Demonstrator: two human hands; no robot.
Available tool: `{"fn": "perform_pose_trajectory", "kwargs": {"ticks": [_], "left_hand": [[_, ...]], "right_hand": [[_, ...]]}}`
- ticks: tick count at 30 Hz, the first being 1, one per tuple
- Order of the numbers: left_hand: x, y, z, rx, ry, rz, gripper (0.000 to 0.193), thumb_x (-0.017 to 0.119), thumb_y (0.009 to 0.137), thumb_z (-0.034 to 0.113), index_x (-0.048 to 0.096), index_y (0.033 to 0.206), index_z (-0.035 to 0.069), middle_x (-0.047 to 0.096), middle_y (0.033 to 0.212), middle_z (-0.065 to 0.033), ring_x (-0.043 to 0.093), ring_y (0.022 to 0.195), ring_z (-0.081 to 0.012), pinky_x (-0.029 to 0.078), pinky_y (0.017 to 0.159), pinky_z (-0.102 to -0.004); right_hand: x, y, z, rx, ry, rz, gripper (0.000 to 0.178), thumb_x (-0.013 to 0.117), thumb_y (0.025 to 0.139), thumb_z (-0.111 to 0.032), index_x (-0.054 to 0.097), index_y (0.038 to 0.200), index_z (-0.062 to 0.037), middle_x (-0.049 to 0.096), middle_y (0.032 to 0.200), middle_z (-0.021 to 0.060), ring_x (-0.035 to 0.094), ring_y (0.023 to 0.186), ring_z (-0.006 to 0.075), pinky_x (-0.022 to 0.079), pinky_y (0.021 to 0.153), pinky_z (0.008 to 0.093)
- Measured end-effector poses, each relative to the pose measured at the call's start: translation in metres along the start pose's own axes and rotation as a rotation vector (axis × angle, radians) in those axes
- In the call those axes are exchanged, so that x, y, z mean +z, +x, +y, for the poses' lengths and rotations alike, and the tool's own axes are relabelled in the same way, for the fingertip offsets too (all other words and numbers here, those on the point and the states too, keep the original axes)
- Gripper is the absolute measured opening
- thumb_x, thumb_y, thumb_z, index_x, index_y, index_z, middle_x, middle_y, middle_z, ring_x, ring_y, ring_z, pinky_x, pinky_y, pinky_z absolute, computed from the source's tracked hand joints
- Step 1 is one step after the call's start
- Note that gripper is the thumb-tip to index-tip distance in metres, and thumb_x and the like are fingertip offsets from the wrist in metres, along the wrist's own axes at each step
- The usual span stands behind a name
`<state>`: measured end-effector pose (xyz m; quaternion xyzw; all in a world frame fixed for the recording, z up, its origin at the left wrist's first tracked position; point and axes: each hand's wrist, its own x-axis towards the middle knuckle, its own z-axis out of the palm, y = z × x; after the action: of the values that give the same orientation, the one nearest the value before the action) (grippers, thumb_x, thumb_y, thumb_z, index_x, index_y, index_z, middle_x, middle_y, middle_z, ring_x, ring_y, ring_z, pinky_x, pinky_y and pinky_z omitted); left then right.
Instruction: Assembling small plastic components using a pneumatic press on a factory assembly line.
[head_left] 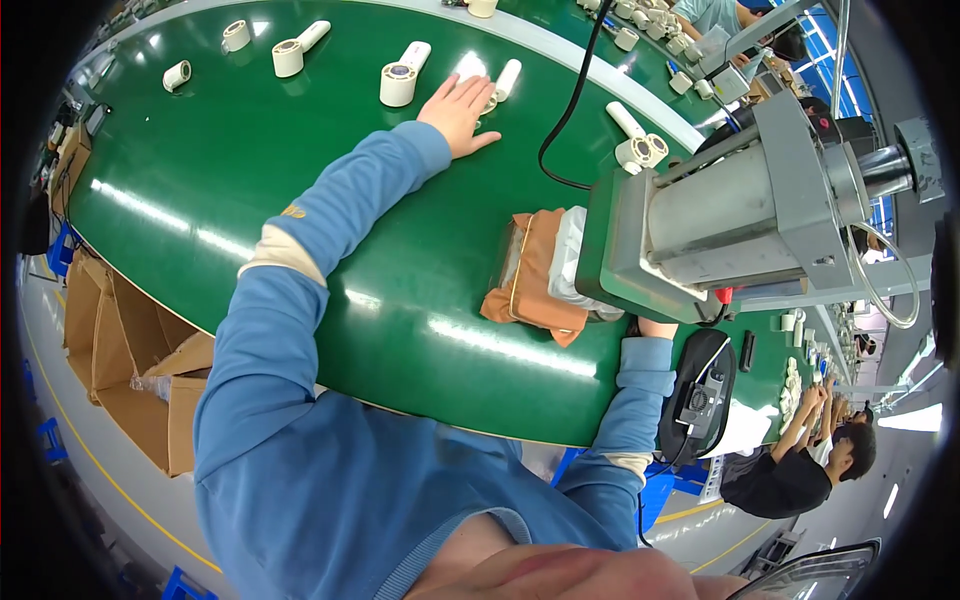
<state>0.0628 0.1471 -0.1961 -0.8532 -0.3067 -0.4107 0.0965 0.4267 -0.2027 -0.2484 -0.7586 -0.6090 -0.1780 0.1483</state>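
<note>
My left hand (460,115) reaches far over the green table, fingers stretched out and thumb apart. Just beside its fingertips lies a white handheld device (509,80), its round end partly covered by the hand. Left of the hand is a similar white device with a round head and a handle (398,84). Of my right hand (656,327) only a bit by the wrist shows; the grey press machine (715,215) hides its fingers. Next to the press sits an orange-brown cloth bundle with a band round it (545,270), a white plastic piece (568,255) against it.
More white devices stand along the table's far side (287,57) and near the press (640,150). A black cable (575,100) hangs over the table. A black case with a small device (697,395) lies by my right forearm. Open cardboard boxes (135,370) stand at left. Co-workers (800,470) sit at right.
</note>
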Motion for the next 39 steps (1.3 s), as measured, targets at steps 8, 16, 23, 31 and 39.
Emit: {"fn": "perform_pose_trajectory", "kwargs": {"ticks": [8, 16, 23, 31, 39], "left_hand": [[0.043, 0.011, -0.046, -0.285, -0.069, -0.035, 0.060, 0.076, 0.067, 0.027, 0.049, 0.114, 0.003, 0.056, 0.113, -0.0165, 0.055, 0.105, -0.0289, 0.043, 0.092, -0.0358], [-0.046, 0.016, -0.031, -0.667, -0.887, -0.051, 0.050, 0.073, 0.066, 0.023, 0.053, 0.108, 0.004, 0.064, 0.086, -0.0086, 0.062, 0.076, -0.0192, 0.051, 0.073, -0.0283], [-0.170, -0.083, 0.026, -0.453, -1.047, -0.371, 0.050, 0.071, 0.059, 0.009, 0.052, 0.106, 0.007, 0.064, 0.088, -0.0059, 0.061, 0.076, -0.0173, 0.050, 0.069, -0.0265], [-0.204, -0.124, -0.007, -0.507, -0.836, -0.647, 0.051, 0.068, 0.057, 0.003, 0.051, 0.105, 0.007, 0.065, 0.092, -0.0065, 0.062, 0.083, -0.0183, 0.049, 0.076, -0.0259], [-0.165, -0.086, 0.059, -0.443, -1.369, -0.340, 0.054, 0.066, 0.061, -0.002, 0.046, 0.111, 0.005, 0.064, 0.099, -0.0099, 0.061, 0.090, -0.0196, 0.048, 0.083, -0.0280]], "right_hand": [[-0.034, 0.009, -0.054, 0.270, 0.384, -0.052, 0.044, 0.052, 0.088, -0.027, 0.052, 0.124, -0.0019, 0.051, 0.129, 0.0170, 0.050, 0.113, 0.0315, 0.035, 0.101, 0.0407], [-0.018, 0.016, -0.024, 0.171, 0.288, 0.031, 0.045, 0.052, 0.089, -0.026, 0.050, 0.125, -0.0009, 0.050, 0.130, 0.0175, 0.049, 0.115, 0.0318, 0.036, 0.101, 0.0398], [-0.018, 0.016, -0.020, 0.150, 0.246, -0.029, 0.045, 0.051, 0.089, -0.026, 0.050, 0.126, -0.0010, 0.050, 0.130, 0.0165, 0.049, 0.116, 0.0315, 0.037, 0.100, 0.0388], [-0.037, 0.017, -0.044, 0.285, 0.142, -0.013, 0.040, 0.051, 0.088, -0.023, 0.054, 0.120, -0.0008, 0.056, 0.123, 0.0175, 0.054, 0.109, 0.0343, 0.043, 0.092, 0.0389], [-0.042, 0.016, -0.054, 0.345, 0.070, -0.109, 0.038, 0.057, 0.082, -0.020, 0.057, 0.115, -0.0003, 0.059, 0.116, 0.0183, 0.057, 0.103, 0.0357, 0.046, 0.086, 0.0395]]}}
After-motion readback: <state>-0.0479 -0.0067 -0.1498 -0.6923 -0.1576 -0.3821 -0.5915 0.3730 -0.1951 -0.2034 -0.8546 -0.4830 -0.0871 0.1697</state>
